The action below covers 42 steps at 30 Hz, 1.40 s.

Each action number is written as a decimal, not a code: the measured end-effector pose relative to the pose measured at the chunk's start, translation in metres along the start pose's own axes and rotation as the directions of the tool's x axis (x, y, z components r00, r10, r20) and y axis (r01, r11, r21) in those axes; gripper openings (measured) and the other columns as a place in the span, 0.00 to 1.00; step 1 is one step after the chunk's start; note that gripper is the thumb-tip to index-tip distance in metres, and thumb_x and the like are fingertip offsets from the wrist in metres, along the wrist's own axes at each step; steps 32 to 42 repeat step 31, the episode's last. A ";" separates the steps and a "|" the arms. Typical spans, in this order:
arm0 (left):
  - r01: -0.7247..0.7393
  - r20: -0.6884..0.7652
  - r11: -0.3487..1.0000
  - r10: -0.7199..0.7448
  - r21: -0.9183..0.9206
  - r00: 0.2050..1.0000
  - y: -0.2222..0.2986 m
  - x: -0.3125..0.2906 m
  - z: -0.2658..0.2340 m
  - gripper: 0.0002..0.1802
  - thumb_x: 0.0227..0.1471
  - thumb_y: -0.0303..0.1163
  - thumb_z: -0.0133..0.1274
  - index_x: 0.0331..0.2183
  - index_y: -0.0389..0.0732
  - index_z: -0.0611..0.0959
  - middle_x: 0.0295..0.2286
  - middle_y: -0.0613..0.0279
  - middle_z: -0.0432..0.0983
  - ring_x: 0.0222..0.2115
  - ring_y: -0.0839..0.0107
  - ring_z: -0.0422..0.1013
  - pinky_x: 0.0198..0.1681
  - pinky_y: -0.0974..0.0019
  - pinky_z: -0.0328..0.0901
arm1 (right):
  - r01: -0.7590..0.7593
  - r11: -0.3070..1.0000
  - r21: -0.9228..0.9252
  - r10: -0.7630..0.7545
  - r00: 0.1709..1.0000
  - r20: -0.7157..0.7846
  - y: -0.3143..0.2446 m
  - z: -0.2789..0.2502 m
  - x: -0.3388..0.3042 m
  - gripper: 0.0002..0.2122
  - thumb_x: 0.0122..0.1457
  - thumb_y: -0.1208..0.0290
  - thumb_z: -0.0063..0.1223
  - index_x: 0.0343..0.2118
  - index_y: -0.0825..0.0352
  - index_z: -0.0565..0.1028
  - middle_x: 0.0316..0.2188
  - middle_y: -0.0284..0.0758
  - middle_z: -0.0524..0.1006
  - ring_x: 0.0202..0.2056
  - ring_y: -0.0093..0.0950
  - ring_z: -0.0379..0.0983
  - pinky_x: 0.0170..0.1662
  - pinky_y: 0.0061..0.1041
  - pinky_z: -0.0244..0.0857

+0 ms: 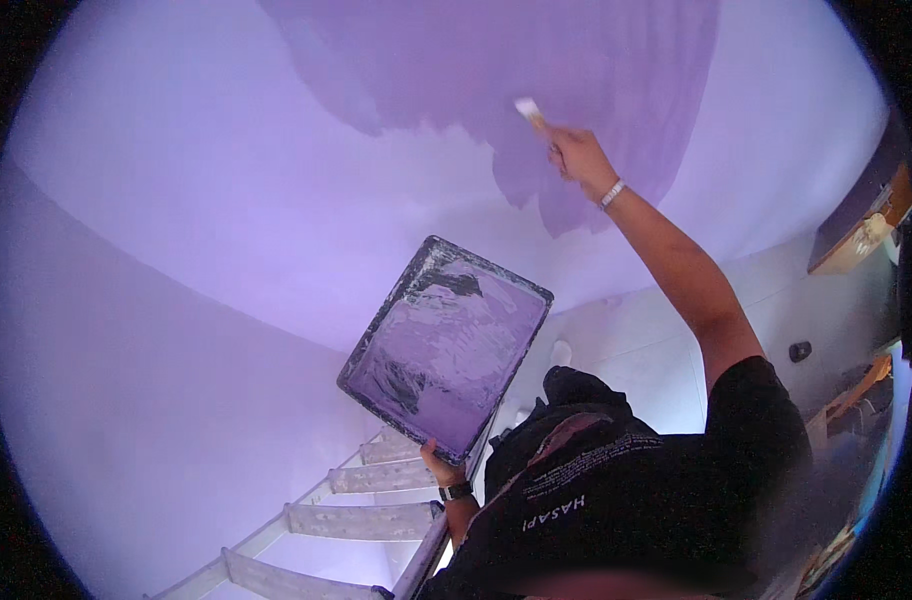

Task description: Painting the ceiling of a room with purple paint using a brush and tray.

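My right hand (581, 160) is closed round the handle of a small paintbrush (528, 109) with pale bristles. The brush is against or close to a patch of purple paint (426, 65) on the pale wall; whether the bristles touch cannot be made out. Lower down, my left hand (441, 464) grips the near edge of a black paint tray (456, 330). Purple paint coats the tray's inside, with dark streaks showing through. Most of the left fingers are hidden under the tray.
A stepladder (361, 521) with wide, paint-marked rungs stands at the lower left, beside my left arm. At the far right a brown wooden shelf or cabinet (856, 225) juts out. A small dark object (799, 351) lies on the pale surface below it.
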<state>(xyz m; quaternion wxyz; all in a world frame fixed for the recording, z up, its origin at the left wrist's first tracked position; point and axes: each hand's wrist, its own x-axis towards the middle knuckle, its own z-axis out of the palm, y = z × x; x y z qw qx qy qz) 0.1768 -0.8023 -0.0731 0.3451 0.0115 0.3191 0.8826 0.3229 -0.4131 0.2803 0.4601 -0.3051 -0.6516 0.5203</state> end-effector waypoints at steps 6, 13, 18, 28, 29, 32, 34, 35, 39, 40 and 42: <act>0.024 -0.013 1.000 -0.024 0.020 1.000 0.009 0.005 0.015 0.37 0.36 0.44 0.50 0.49 0.39 0.65 0.46 0.58 0.66 0.46 0.58 0.63 0.50 0.57 0.56 | 0.104 0.993 -0.062 -0.108 0.993 -0.056 0.041 0.015 0.020 0.13 0.56 0.62 0.44 0.22 0.67 0.72 0.13 0.25 0.63 0.14 0.16 0.56 0.16 0.19 0.50; 0.007 0.007 0.999 -0.008 0.031 1.000 -0.004 -0.009 -0.001 0.36 0.37 0.44 0.50 0.49 0.38 0.65 0.45 0.58 0.66 0.45 0.59 0.63 0.50 0.58 0.57 | 0.162 0.796 -0.584 -0.111 0.986 0.122 0.191 -0.053 0.051 0.12 0.56 0.61 0.44 0.23 0.63 0.72 0.13 0.27 0.65 0.14 0.18 0.59 0.15 0.20 0.52; -0.062 0.028 0.996 0.064 -0.057 0.998 -0.024 -0.023 -0.012 0.34 0.38 0.43 0.51 0.48 0.38 0.66 0.45 0.59 0.66 0.45 0.61 0.64 0.49 0.59 0.57 | 0.205 0.977 -0.062 -0.211 0.972 -0.101 -0.019 -0.038 0.028 0.12 0.56 0.62 0.44 0.24 0.64 0.72 0.13 0.25 0.64 0.13 0.16 0.56 0.16 0.19 0.51; -0.069 0.038 0.997 0.071 -0.041 0.997 -0.041 -0.061 0.028 0.32 0.40 0.41 0.49 0.49 0.39 0.66 0.46 0.60 0.66 0.47 0.61 0.62 0.50 0.59 0.57 | -0.217 0.887 -0.408 0.252 0.967 0.033 0.248 -0.088 0.036 0.20 0.51 0.51 0.48 0.20 0.67 0.73 0.17 0.34 0.72 0.18 0.27 0.66 0.19 0.34 0.60; -0.078 0.060 0.997 0.079 -0.021 0.995 -0.041 -0.060 0.024 0.35 0.39 0.42 0.49 0.50 0.39 0.64 0.48 0.61 0.64 0.49 0.61 0.61 0.52 0.57 0.56 | -0.244 0.650 -0.720 0.446 0.889 0.101 0.265 -0.076 0.014 0.25 0.55 0.48 0.39 0.38 0.71 0.71 0.21 0.39 0.74 0.19 0.31 0.69 0.24 0.33 0.63; -0.059 0.120 0.997 0.064 -0.046 0.991 -0.034 -0.047 0.036 0.34 0.40 0.40 0.49 0.50 0.39 0.64 0.47 0.59 0.65 0.48 0.61 0.61 0.52 0.58 0.56 | -0.302 0.647 -0.700 0.486 0.871 0.074 0.345 -0.084 0.024 0.30 0.53 0.44 0.40 0.46 0.70 0.66 0.24 0.39 0.75 0.22 0.33 0.71 0.28 0.34 0.66; -0.059 0.120 0.997 0.064 -0.046 0.991 -0.034 -0.047 0.036 0.34 0.40 0.40 0.49 0.50 0.39 0.64 0.47 0.59 0.65 0.48 0.61 0.61 0.52 0.58 0.56 | -0.302 0.647 -0.700 0.486 0.871 0.074 0.345 -0.084 0.024 0.30 0.53 0.44 0.40 0.46 0.70 0.66 0.24 0.39 0.75 0.22 0.33 0.71 0.28 0.34 0.66; -0.059 0.120 0.997 0.064 -0.046 0.991 -0.034 -0.047 0.036 0.34 0.40 0.40 0.49 0.50 0.39 0.64 0.47 0.59 0.65 0.48 0.61 0.61 0.52 0.58 0.56 | -0.302 0.647 -0.700 0.486 0.871 0.074 0.345 -0.084 0.024 0.30 0.53 0.44 0.40 0.46 0.70 0.66 0.24 0.39 0.75 0.22 0.33 0.71 0.28 0.34 0.66; -0.059 0.120 0.997 0.064 -0.046 0.991 -0.034 -0.047 0.036 0.34 0.40 0.40 0.49 0.50 0.39 0.64 0.47 0.59 0.65 0.48 0.61 0.61 0.52 0.58 0.56 | -0.302 0.647 -0.700 0.486 0.871 0.074 0.345 -0.084 0.024 0.30 0.53 0.44 0.40 0.46 0.70 0.66 0.24 0.39 0.75 0.22 0.33 0.71 0.28 0.34 0.66; -0.059 0.120 0.997 0.064 -0.046 0.991 -0.034 -0.047 0.036 0.34 0.40 0.40 0.49 0.50 0.39 0.64 0.47 0.59 0.65 0.48 0.61 0.61 0.52 0.58 0.56 | -0.302 0.647 -0.700 0.486 0.871 0.074 0.345 -0.084 0.024 0.30 0.53 0.44 0.40 0.46 0.70 0.66 0.24 0.39 0.75 0.22 0.33 0.71 0.28 0.34 0.66; -0.059 0.120 0.997 0.064 -0.046 0.991 -0.034 -0.047 0.036 0.34 0.40 0.40 0.49 0.50 0.39 0.64 0.47 0.59 0.65 0.48 0.61 0.61 0.52 0.58 0.56 | -0.302 0.647 -0.700 0.486 0.871 0.074 0.345 -0.084 0.024 0.30 0.53 0.44 0.40 0.46 0.70 0.66 0.24 0.39 0.75 0.22 0.33 0.71 0.28 0.34 0.66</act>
